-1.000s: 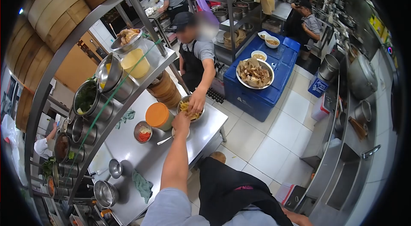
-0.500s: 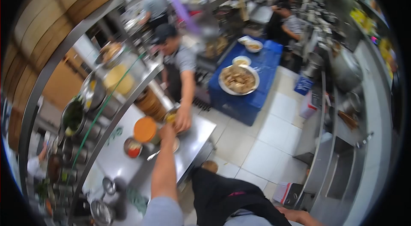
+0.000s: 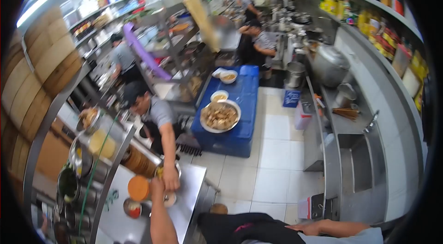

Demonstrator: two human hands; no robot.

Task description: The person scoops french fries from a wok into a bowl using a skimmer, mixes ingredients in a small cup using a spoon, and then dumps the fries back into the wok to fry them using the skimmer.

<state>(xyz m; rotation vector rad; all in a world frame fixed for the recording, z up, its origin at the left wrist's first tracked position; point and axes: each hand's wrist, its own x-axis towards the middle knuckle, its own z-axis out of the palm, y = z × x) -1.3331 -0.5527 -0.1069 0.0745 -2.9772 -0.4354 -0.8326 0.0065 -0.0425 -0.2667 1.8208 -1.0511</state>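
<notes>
My left hand reaches over the steel table to a bowl with yellow food. Its fingertips are hidden at the bowl, so I cannot make out what they hold. A co-worker's hand is at the same bowl, right beside mine. Close to my left wrist stand an orange-lidded container, a bowl with red and white contents and a small pale bowl. Low in the view, my right hand lies against my black apron, fingers stretched out, with nothing seen in it.
Across the aisle, a blue chest carries a large bowl of brown food pieces. A steel shelf with pots overhangs the table on the left. Along the right wall runs a steel sink. Other people work farther back.
My view has swung up and to the right, showing more of the right wall and back shelves. My left hand stays at the bowl with the co-worker's hand. More of my right hand shows.
</notes>
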